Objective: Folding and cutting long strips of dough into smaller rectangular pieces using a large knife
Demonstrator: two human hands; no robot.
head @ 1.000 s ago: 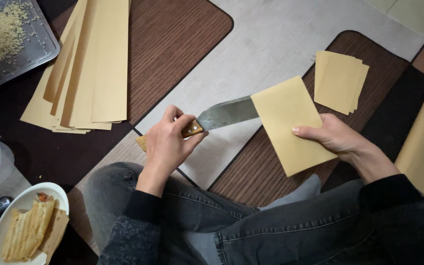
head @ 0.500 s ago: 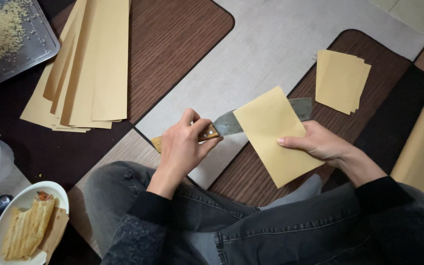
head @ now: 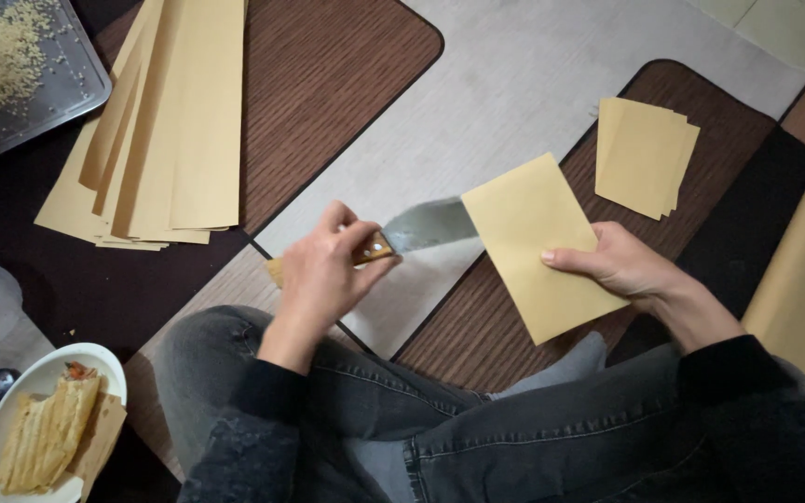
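Tan paper sheet (head: 538, 244) rectangular, smooth; knife (head: 426, 228) blade grey metal.

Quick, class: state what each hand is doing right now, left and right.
Left hand: closed around the wooden handle of a wide-bladed knife.
Right hand: holding a tan paper sheet, thumb on top.

wide grey metal knife with wooden handle (head: 426, 226): lying flat, blade tip hidden under sheet | yellow paper rectangle sheet (head: 540, 244): tilted, flat
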